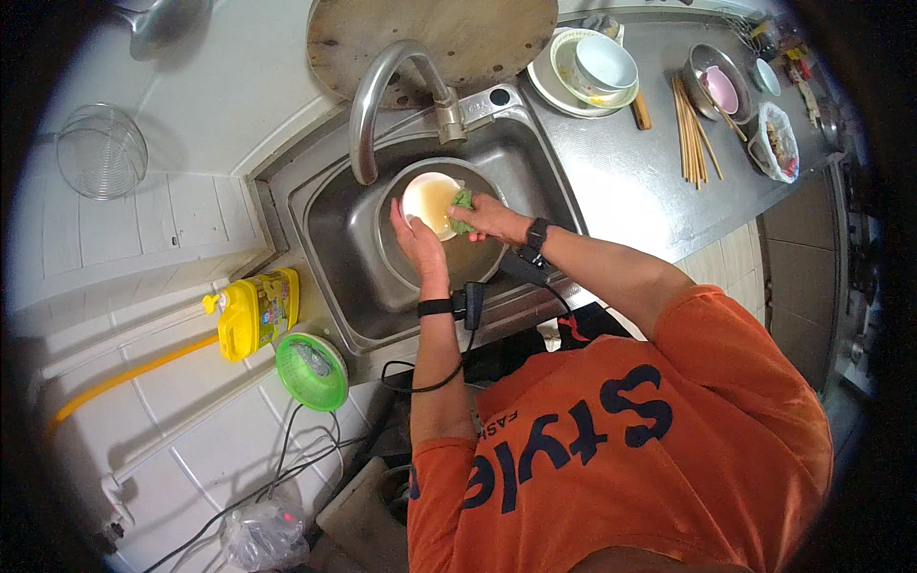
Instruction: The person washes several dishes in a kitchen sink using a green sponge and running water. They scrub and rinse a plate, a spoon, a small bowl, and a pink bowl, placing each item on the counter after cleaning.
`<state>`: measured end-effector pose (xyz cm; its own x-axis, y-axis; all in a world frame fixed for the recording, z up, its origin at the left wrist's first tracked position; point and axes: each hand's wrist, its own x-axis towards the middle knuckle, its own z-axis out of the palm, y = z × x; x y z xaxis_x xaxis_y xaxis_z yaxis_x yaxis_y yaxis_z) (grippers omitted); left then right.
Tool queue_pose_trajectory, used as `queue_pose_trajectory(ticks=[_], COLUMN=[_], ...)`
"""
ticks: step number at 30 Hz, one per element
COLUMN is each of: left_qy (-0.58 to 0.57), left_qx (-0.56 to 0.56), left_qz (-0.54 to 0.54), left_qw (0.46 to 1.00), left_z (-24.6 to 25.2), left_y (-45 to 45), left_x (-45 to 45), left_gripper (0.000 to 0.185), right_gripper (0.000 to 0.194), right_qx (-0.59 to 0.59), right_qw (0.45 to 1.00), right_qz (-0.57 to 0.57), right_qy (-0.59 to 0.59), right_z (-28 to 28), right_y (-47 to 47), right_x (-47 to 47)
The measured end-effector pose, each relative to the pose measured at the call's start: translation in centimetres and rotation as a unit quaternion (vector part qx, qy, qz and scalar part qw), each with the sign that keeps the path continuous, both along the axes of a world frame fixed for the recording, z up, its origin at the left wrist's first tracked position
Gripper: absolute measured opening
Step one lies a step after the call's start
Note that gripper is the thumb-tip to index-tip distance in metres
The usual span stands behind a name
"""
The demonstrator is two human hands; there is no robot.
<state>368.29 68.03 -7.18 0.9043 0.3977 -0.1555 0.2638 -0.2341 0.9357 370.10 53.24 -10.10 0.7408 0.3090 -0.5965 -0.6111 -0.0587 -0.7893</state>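
My left hand (421, 247) grips the near left rim of a white bowl (423, 188) with cloudy, yellowish liquid inside. In my right hand (494, 218) is a green scrubbing cloth or pad (461, 211), pressed against the right side of that bowl. Both hands are over a round metal basin (473, 265) holding murky water, which stands in the stainless steel sink (337, 243). Above the sink's back edge arches a metal faucet (372, 93); no running water is visible. The bowl's underside is hidden.
Right of the sink are stacked bowls and plates (605, 64), wooden chopsticks (691, 136), a metal bowl (741, 93) and a bag-lined container (777, 147). A yellow detergent jug (258, 315) and green basket (308, 372) stand left. A round cutting board (444, 43) leans behind the faucet.
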Motion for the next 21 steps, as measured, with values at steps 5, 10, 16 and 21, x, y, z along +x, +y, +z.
queue_pose_trajectory(ticks=[5, 10, 16, 21], left_qy=[0.031, -0.123, 0.061, -0.093], left_qx=[0.063, 0.198, 0.251, 0.249], left_qz=[0.0, 0.03, -0.086, 0.031], left_qw=[0.998, 0.972, 0.962, 0.964], left_z=[0.7, 1.2, 4.2, 4.5], left_y=[0.0, -0.4, 0.7, -1.8], left_x=[0.0, -0.9, 0.2, -1.0], left_gripper=[0.054, 0.054, 0.058, 0.06], right_gripper=[0.04, 0.037, 0.038, 0.042], right_qx=[-0.038, 0.092, -0.234, 0.058], right_qw=[0.997, 0.966, 0.953, 0.993], right_qz=[0.021, 0.038, 0.137, -0.017], right_qy=[0.062, 0.24, -0.138, 0.101], right_z=[1.0, 1.2, -0.2, -0.9], right_y=[1.5, 3.0, 2.6, 4.9], right_x=[1.0, 0.1, 2.6, 1.1])
